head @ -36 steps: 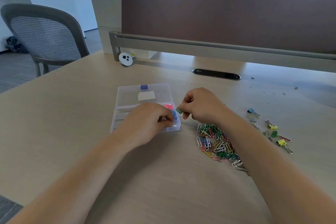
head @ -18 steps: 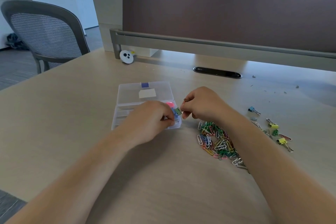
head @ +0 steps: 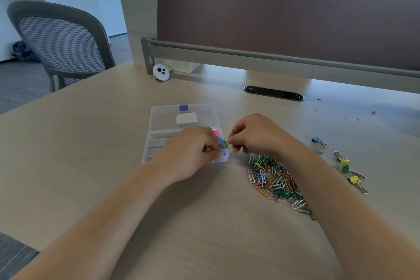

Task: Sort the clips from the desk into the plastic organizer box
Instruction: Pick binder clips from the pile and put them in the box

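Nearest on the desk (head: 91,166), a heap of coloured paper clips (head: 276,179) waits beside the right forearm. Beyond it, the left hand (head: 191,154) and right hand (head: 252,136) meet at the right edge of the plastic organizer box (head: 163,120), both pinched on one green binder clip (head: 223,144), probably to seat it in a compartment. Loose binder clips (head: 341,159) lie toward the desk's right edge.
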### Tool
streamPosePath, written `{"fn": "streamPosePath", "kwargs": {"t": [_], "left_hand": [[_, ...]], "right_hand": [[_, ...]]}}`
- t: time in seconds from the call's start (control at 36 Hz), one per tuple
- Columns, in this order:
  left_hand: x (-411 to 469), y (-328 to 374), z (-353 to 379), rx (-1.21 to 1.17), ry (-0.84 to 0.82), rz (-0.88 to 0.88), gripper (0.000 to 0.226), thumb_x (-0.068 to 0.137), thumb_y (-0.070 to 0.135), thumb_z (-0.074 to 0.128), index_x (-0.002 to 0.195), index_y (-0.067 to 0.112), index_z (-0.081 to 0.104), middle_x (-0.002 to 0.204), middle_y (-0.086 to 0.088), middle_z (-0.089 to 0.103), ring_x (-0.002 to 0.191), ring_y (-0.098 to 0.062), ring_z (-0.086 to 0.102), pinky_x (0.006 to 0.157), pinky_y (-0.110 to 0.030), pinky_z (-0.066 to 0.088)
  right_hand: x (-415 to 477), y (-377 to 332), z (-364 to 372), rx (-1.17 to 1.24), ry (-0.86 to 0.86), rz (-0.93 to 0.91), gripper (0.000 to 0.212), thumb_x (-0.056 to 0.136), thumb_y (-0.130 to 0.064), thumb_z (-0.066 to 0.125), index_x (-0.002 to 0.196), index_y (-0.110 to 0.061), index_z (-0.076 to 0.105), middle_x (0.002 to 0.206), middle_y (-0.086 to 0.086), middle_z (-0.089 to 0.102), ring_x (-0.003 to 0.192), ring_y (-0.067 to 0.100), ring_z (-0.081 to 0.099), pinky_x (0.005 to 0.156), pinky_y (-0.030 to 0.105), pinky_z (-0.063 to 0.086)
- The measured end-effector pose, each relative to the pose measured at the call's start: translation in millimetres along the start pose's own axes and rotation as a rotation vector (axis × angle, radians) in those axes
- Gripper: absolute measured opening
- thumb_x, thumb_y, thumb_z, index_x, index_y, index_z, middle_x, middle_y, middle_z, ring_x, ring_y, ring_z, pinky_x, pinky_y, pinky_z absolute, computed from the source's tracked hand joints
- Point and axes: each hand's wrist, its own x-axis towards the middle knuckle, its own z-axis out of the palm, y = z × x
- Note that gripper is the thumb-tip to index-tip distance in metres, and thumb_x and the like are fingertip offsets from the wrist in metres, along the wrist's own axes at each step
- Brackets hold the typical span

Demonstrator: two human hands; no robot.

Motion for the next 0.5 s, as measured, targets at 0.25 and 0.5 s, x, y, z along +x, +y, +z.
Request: {"fn": "streamPosePath", "kwargs": {"t": [0.25, 0.5], "left_hand": [[-1.3, 4.4, -2.5, -0.125, 0.135, -0.103, 0.003, 0.087, 0.025, 0.067, 0.084, 0.027, 0.067, 0.078, 0.013, 0.057, 0.071, -0.003, 0.053, 0.063, -0.024, 0.041], [-1.0, 6.0, -3.5, -0.118, 0.148, -0.142, 0.013, 0.082, 0.034, 0.072, 0.087, 0.033, 0.060, 0.078, 0.014, 0.056, 0.074, -0.004, 0.051, 0.059, -0.019, 0.036]], "right_hand": [[-1.6, -2.2, 1.1, 0.048, -0.014, 0.021, 0.018, 0.084, -0.014, 0.066, 0.076, 0.000, 0.074, 0.063, 0.004, 0.070, 0.049, 0.012, 0.052, 0.051, 0.022, 0.042], [-1.0, -3.6, 4.3, 0.207, -0.069, 0.054, 0.021, 0.086, -0.013, 0.063, 0.080, 0.006, 0.071, 0.065, 0.012, 0.064, 0.045, 0.014, 0.045, 0.048, 0.024, 0.034]]}}
